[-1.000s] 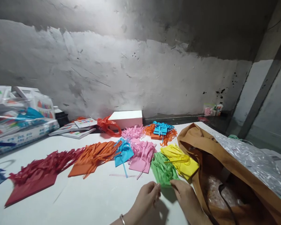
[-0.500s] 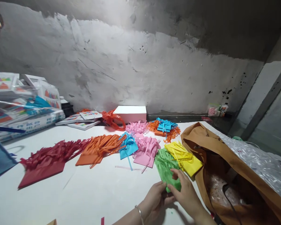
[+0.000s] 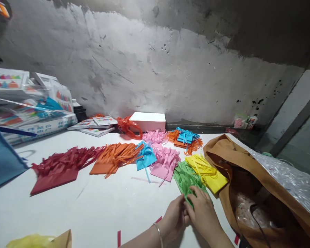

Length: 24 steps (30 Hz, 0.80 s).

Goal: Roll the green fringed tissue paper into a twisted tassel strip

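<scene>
A stack of green fringed sheets (image 3: 187, 175) lies on the white table, its strips pointing away from me. At its near left corner my left hand (image 3: 174, 215) has its fingers closed, with the fingertips partly hidden by the other hand. Over the near edge lies my right hand (image 3: 203, 208), fingers bent down on the sheets and thumb close to my left fingers. A yellow fringed stack (image 3: 210, 175) touches the green one on the right. To the left lie pink (image 3: 166, 163), blue (image 3: 146, 158), orange (image 3: 111, 160) and dark red (image 3: 58, 175) fringed stacks.
An open brown bag (image 3: 237, 165) stands at the right beside clear plastic (image 3: 281, 175). A white box (image 3: 147, 119), a red plastic bag (image 3: 129, 127) and printed packs (image 3: 98, 125) line the back. Wrapped packs (image 3: 36, 117) and a blue bag (image 3: 5, 158) fill the left.
The view has shifted, bringing a yellow item and brown paper in at the lower left. My right hand now covers more of the green stack's near edge, its fingers lower on it.
</scene>
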Available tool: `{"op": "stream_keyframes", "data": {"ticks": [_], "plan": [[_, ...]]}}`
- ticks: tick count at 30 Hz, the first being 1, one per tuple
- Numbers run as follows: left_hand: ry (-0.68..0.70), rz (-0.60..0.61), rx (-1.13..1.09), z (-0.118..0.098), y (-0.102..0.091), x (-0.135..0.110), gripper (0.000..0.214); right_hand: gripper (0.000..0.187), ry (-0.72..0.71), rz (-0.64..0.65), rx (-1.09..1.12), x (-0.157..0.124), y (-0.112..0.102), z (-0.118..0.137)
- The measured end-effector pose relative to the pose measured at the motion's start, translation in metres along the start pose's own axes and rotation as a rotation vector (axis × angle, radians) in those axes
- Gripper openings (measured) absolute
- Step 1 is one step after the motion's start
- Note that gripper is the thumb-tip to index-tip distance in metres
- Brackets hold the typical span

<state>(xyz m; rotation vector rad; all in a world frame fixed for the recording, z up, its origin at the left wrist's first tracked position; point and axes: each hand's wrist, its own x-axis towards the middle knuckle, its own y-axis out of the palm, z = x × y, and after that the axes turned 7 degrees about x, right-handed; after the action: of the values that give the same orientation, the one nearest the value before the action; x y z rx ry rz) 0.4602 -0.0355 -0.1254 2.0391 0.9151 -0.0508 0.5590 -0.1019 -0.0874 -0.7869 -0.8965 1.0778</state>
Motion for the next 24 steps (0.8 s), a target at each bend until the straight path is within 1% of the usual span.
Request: {"op": "stream_keyframes", "data": {"ticks": [1,3,6,8,12,16,19,21,24], "plan": [[-0.005,-0.004,-0.022,0.000,0.000,0.001,0.028,0.027,-0.016,0.014,0.005,-0.002,0.000,-0.001],[-0.025,-0.002,-0.050,-0.001,0.000,0.001,0.032,0.037,-0.050,0.046,0.018,-0.002,-0.001,-0.005],[-0.055,0.025,-0.058,-0.002,-0.001,-0.001,0.036,0.037,-0.098,0.075,0.052,0.000,-0.002,-0.014],[-0.047,0.038,-0.064,-0.002,-0.001,-0.002,0.033,0.034,-0.121,0.056,0.085,0.001,-0.001,-0.019],[-0.027,0.058,-0.063,-0.002,0.000,-0.003,0.027,0.028,-0.136,-0.039,0.181,0.001,0.006,-0.024],[-0.005,0.052,-0.022,0.002,-0.002,-0.001,0.016,0.020,-0.094,-0.128,0.295,0.001,0.013,-0.029],[0.025,0.016,0.016,0.004,-0.004,0.000,0.009,0.020,-0.018,-0.174,0.370,0.001,0.015,-0.031],[0.033,0.006,0.035,0.005,-0.005,0.001,0.006,0.021,0.042,-0.181,0.418,0.000,0.014,-0.032],[0.032,0.000,0.046,0.003,-0.005,0.000,0.008,0.019,0.102,-0.169,0.497,-0.001,0.010,-0.033]]}}
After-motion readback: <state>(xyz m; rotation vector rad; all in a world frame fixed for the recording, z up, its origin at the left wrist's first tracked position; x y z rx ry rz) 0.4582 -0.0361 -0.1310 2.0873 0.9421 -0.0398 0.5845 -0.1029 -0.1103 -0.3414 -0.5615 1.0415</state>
